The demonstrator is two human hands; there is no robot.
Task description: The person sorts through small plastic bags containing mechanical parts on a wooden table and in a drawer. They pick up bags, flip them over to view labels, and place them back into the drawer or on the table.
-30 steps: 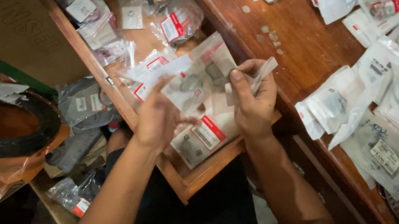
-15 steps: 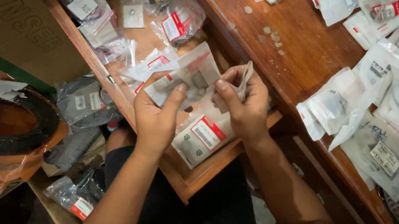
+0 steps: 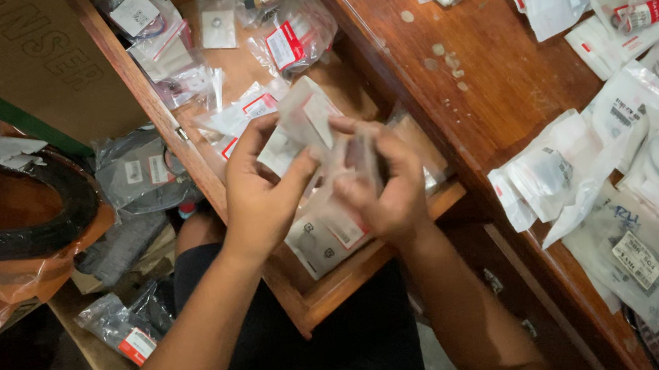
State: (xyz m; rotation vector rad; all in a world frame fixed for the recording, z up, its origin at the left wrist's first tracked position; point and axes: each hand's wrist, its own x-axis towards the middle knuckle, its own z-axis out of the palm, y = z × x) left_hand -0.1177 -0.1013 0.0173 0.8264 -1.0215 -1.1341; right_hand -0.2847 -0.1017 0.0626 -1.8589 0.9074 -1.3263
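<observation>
**Little Bags in My Hands**

While I look down, the big brown worktop (image 3: 494, 78) is on my right, with many white bags (image 3: 640, 161) lying all over it. An open wooden drawer (image 3: 335, 290) sticks out from it, right under my hands, and more small bags (image 3: 289, 42) lie inside it. On my left, a black rubber ring (image 3: 8, 227) sits in orange plastic. My left hand (image 3: 263, 198) is curled, and its thumb and fingers pinch a bunch of clear little bags (image 3: 308, 120). My right hand (image 3: 384, 182) is curled too, holding the same bunch from the other side, just above the drawer.
</observation>
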